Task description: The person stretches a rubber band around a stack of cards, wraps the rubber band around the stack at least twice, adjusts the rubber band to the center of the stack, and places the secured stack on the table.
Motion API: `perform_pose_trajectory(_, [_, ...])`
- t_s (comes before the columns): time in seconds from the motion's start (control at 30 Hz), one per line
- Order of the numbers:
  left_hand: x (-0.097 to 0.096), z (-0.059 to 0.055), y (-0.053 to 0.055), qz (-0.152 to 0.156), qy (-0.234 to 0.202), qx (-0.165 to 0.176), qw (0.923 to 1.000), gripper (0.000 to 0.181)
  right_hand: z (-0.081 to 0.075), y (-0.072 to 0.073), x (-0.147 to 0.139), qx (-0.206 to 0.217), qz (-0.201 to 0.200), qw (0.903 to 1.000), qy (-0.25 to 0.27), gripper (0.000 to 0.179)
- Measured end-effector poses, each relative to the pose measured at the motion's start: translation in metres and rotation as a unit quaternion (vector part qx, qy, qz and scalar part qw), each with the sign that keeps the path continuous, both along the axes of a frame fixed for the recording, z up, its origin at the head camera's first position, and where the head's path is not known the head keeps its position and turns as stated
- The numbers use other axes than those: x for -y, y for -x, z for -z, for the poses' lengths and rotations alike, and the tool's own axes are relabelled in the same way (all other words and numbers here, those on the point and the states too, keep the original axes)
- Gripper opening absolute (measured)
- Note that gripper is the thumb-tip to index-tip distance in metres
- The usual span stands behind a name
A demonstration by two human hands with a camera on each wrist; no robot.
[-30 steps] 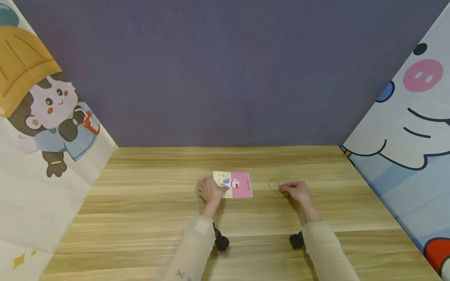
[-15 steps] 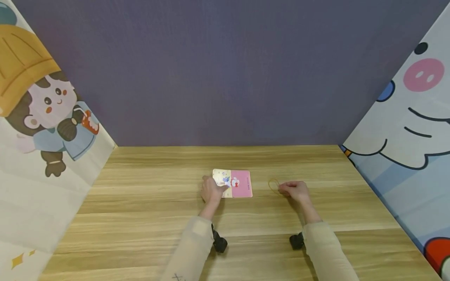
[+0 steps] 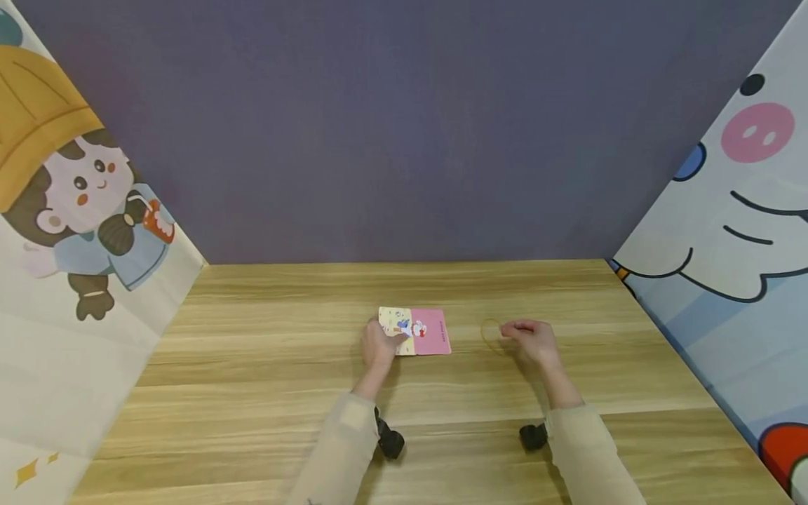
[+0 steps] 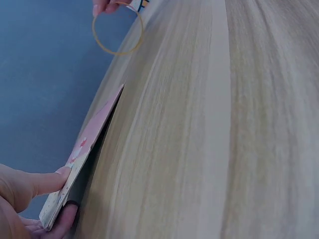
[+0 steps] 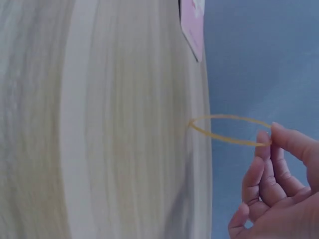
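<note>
Person's left hand (image 3: 379,344) pinching the left end of a rectangular pink and pale-yellow booklet with cartoon figures (image 3: 432,333), thumb on the upper face, fingers beneath. Booklet tilted in the left wrist view, a dark shape (image 4: 82,184) under it, too unclear to name. Position: towards the far edge of the wood-grain bench (image 3: 252,393), roughly midway between its far corners. Right hand (image 3: 533,340) nearer the bench's right edge, thumb and forefinger gripping a thin yellow-orange elastic loop (image 5: 229,140), slack and rounded, apart from the booklet. Whether the loop touches the bench: cannot tell. Dark blue-grey panel (image 3: 404,133) along the far edge.
</note>
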State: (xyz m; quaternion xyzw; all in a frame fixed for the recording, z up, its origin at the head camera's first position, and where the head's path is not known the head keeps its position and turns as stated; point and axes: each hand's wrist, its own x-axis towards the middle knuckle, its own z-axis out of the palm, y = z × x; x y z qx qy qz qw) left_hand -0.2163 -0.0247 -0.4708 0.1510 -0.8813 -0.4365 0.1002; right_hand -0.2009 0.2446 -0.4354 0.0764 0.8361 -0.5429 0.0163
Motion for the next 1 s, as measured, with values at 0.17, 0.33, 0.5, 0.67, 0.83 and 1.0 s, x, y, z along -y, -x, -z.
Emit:
perform_pose_trajectory(0.17, [0.002, 0.000, -0.003, 0.009, -0.006, -0.006, 0.9999, 0.045, -0.003, -0.006, 0.004, -0.027, -0.001, 0.9988, 0.040, 0.027])
perform_pose_trajectory(0.33, [0.003, 0.000, -0.003, 0.018, -0.010, 0.001, 0.9998, 0.051, 0.020, 0.000, -0.004, -0.062, -0.016, 0.9849, 0.161, 0.021])
perform_pose_trajectory(0.5, [0.004, -0.001, -0.005, 0.028, -0.031, -0.004, 0.9991, 0.056, 0.061, 0.015, -0.021, -0.074, -0.010, 0.9688, 0.236, 0.021])
perform_pose_trajectory(0.67, [0.011, 0.001, -0.009, 0.044, -0.080, -0.015, 0.9957, 0.044, 0.077, 0.011, -0.020, -0.068, 0.027, 0.9602, 0.270, 0.029])
perform_pose_trajectory(0.83, [0.017, 0.004, -0.013, 0.055, -0.173, 0.015, 0.9832, 0.035, 0.075, -0.003, -0.011, -0.068, 0.040, 0.9480, 0.308, 0.023])
perform_pose_trajectory(1.0, [0.021, 0.006, -0.017, 0.064, -0.222, 0.021, 0.9726, 0.035, 0.061, -0.023, 0.001, -0.106, -0.020, 0.9237, 0.368, 0.009])
